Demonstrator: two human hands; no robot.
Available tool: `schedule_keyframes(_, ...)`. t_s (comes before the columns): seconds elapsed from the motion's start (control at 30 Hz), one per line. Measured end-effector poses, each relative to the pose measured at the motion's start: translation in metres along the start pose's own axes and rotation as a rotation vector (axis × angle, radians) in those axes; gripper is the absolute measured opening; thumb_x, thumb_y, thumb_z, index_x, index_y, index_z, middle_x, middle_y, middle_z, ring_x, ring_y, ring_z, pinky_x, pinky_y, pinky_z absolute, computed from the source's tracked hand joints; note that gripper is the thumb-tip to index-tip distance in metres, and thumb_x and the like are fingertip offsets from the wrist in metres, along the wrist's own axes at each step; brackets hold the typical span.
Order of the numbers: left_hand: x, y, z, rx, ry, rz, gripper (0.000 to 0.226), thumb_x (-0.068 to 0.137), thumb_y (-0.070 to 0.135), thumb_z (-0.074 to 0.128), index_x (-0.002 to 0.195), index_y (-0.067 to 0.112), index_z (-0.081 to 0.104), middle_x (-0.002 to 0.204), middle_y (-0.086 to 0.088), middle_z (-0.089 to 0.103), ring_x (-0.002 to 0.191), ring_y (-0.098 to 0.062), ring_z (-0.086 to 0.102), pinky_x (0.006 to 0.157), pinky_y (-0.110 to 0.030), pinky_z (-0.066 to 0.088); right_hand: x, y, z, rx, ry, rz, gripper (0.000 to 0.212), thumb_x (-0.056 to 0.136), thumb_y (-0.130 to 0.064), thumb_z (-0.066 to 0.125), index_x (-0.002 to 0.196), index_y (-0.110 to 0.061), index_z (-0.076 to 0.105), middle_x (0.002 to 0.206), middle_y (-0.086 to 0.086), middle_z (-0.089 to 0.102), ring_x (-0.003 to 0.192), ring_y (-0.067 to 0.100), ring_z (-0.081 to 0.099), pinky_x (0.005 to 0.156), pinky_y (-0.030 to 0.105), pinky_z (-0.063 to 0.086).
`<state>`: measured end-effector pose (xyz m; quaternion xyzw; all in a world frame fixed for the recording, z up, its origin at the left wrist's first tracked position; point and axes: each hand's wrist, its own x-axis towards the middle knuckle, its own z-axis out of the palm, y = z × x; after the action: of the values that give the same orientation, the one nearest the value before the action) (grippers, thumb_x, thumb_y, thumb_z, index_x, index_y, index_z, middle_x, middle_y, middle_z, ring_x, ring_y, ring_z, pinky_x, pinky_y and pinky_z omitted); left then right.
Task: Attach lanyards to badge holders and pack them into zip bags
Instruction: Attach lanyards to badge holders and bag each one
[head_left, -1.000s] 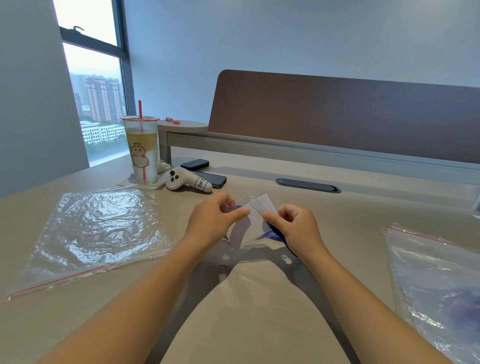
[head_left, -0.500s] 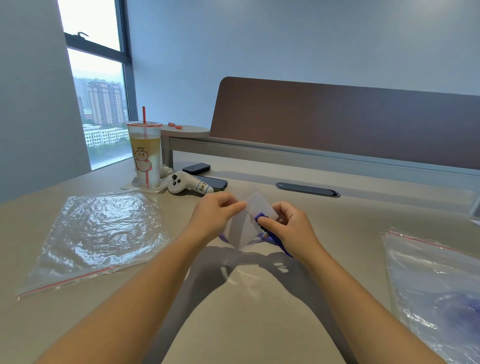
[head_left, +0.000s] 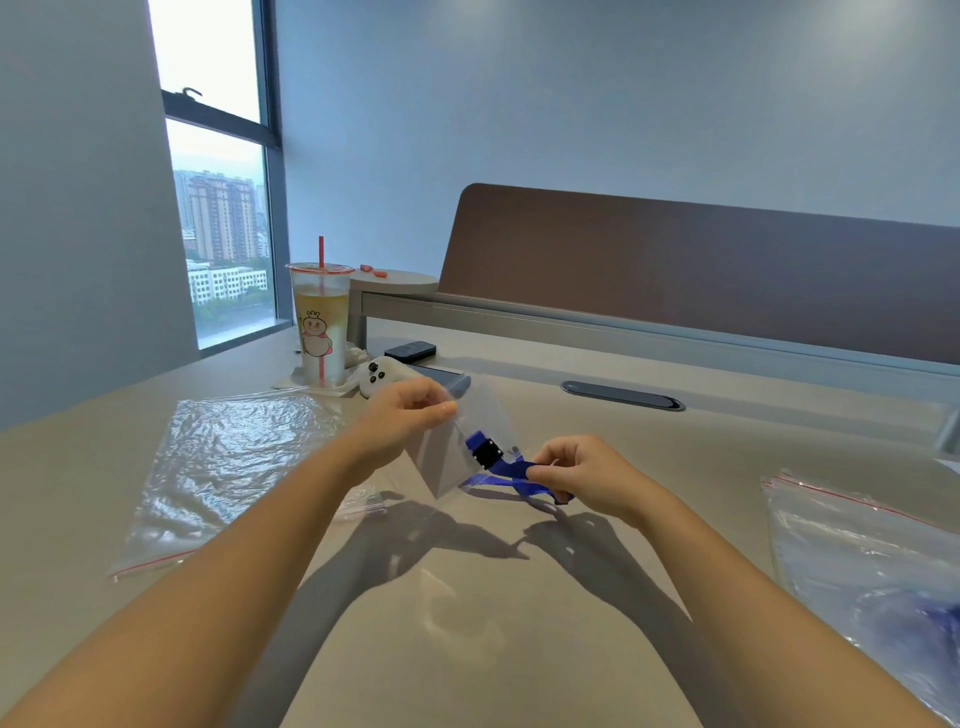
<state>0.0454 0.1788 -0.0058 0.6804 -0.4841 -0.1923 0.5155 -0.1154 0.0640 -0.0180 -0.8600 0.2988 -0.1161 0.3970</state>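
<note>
My left hand (head_left: 402, 421) pinches the top corner of a clear badge holder (head_left: 451, 457), which hangs tilted just above the table. A blue lanyard (head_left: 511, 473) with a black clip (head_left: 487, 453) sits at the holder's right edge. My right hand (head_left: 582, 470) is closed on the blue strap, to the right of the holder. A clear zip bag (head_left: 228, 462) with a red seal line lies flat on the table to the left. Another zip bag (head_left: 878, 561) at the right edge holds something blue.
A drink cup (head_left: 320, 322) with a red straw stands at the back left, beside a white controller (head_left: 382, 375) and two dark phones (head_left: 410, 351). A brown desk divider (head_left: 701, 270) runs along the back. A cable port (head_left: 622, 396) is set in the beige table (head_left: 467, 623).
My hands have moved apart. The right hand has slid right along the strap, so the black clip and blue lanyard now show at the holder's edge. The camera has tilted up a little.
</note>
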Motion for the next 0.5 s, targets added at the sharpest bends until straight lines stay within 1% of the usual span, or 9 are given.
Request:
schedule_keyframes(0.03,-0.002,0.001,-0.002,0.015,-0.022,0.005,0.028,0.092,0.016,0.046,0.065,0.018,0.05,0.072,0.002,0.051,0.071,-0.012,0.046,0.064,-0.022,0.036,0.001,-0.001,-0.001,-0.032,0.015,0.003,0.012,0.088,-0.015,0.054,0.079,-0.011,0.061,0.078,0.005,0.059,0.063,0.011,0.049,0.059,0.018,0.043)
schedule_keyframes(0.07,-0.003,0.001,-0.004,0.039,-0.045,0.011,0.027,0.092,0.014,0.047,0.065,0.018,0.05,0.072,0.002,0.051,0.07,-0.01,0.046,0.065,-0.022,0.037,0.001,-0.002,-0.003,-0.058,0.029,0.004,0.013,0.088,-0.015,0.055,0.076,-0.012,0.06,0.075,0.002,0.058,0.064,0.01,0.049,0.059,0.018,0.043)
schedule_keyframes(0.13,-0.004,0.0,-0.007,0.104,-0.102,0.022,0.026,0.091,0.013,0.048,0.066,0.02,0.053,0.073,0.004,0.052,0.072,-0.008,0.047,0.069,-0.023,0.037,0.003,-0.005,-0.006,-0.088,0.025,0.001,0.01,0.089,-0.012,0.053,0.084,-0.009,0.06,0.077,0.001,0.058,0.064,0.007,0.049,0.061,0.016,0.043)
schedule_keyframes(0.2,-0.005,0.0,-0.008,0.158,-0.161,0.027,0.026,0.09,0.013,0.05,0.067,0.022,0.055,0.074,0.006,0.053,0.073,-0.006,0.048,0.068,-0.019,0.038,0.005,-0.01,-0.009,-0.135,0.006,-0.013,0.015,0.091,-0.007,0.048,0.096,-0.004,0.061,0.088,0.005,0.058,0.068,0.006,0.051,0.065,0.016,0.045)
schedule_keyframes(0.3,-0.003,0.001,-0.007,0.212,-0.225,0.038,0.025,0.09,0.014,0.051,0.068,0.024,0.054,0.075,0.007,0.054,0.074,-0.005,0.049,0.066,-0.016,0.039,0.008,-0.015,-0.011,-0.23,0.001,-0.022,0.02,0.092,-0.005,0.046,0.102,-0.001,0.062,0.094,0.006,0.057,0.078,0.012,0.053,0.077,0.024,0.048)
schedule_keyframes(0.33,-0.003,0.002,-0.007,0.238,-0.245,0.042,0.024,0.09,0.014,0.051,0.069,0.024,0.054,0.076,0.007,0.054,0.075,-0.006,0.05,0.067,-0.016,0.04,0.01,-0.017,-0.01,-0.272,0.012,-0.03,0.017,0.091,-0.007,0.049,0.1,-0.002,0.062,0.092,0.006,0.058,0.081,0.014,0.053,0.082,0.03,0.049)
schedule_keyframes(0.4,-0.001,0.003,-0.005,0.31,-0.297,0.04,0.023,0.09,0.015,0.052,0.069,0.025,0.054,0.078,0.008,0.054,0.082,-0.011,0.051,0.073,-0.02,0.043,0.013,-0.017,-0.011,-0.378,0.063,-0.034,0.008,0.086,-0.016,0.058,0.089,-0.01,0.063,0.087,0.003,0.06,0.081,0.017,0.054,0.09,0.04,0.048)
schedule_keyframes(0.47,-0.001,0.005,-0.002,0.39,-0.345,0.038,0.023,0.089,0.017,0.053,0.068,0.026,0.053,0.081,0.007,0.054,0.087,-0.013,0.05,0.081,-0.027,0.044,0.013,-0.018,-0.012,-0.427,0.121,-0.046,0.008,0.082,-0.021,0.064,0.078,-0.016,0.06,0.083,0.001,0.061,0.083,0.018,0.055,0.092,0.044,0.047)
schedule_keyframes(0.5,-0.001,0.007,0.0,0.431,-0.36,0.044,0.02,0.089,0.018,0.053,0.07,0.024,0.054,0.083,0.005,0.055,0.089,-0.013,0.05,0.082,-0.028,0.044,0.014,-0.019,-0.013,-0.413,0.132,-0.053,0.007,0.082,-0.02,0.063,0.077,-0.016,0.06,0.085,0.003,0.062,0.084,0.018,0.056,0.091,0.042,0.048)
